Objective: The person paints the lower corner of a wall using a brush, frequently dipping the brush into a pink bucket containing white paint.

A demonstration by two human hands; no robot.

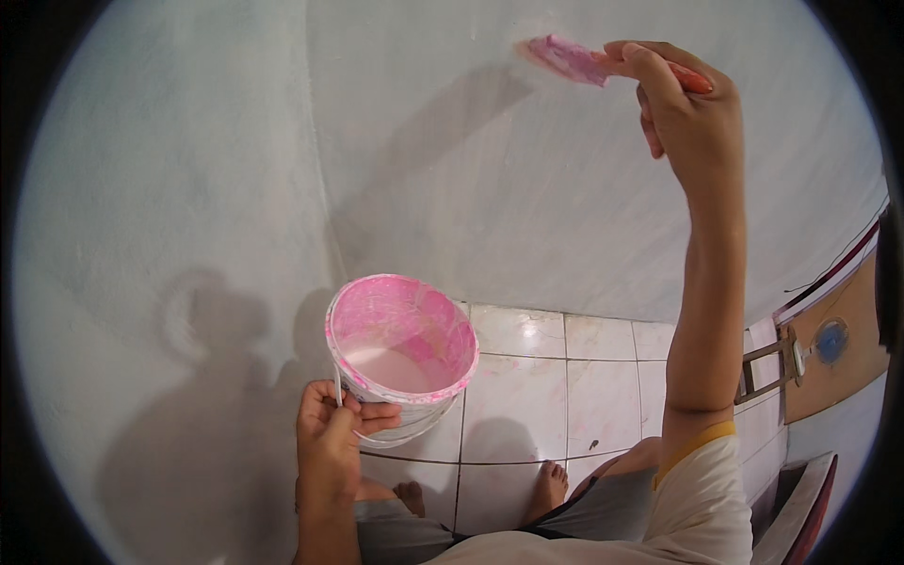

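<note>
My right hand is closed round the orange-red handle of a paintbrush, raised high at the upper right. Pink paint coats the brush's bristles, and their tip lies against the pale grey-white wall. Lower down on the left, my left hand grips a bucket by its side and its thin handle. The bucket tilts toward me, so its pink-smeared inside shows, with pale pink paint pooled at the bottom. The fingers of the left hand are partly hidden beneath the rim.
A vertical corner joins two walls above and left of the bucket. White floor tiles with pink specks lie under my bare feet. Far right stand a wooden stool, a fan with blue centre and a brown panel.
</note>
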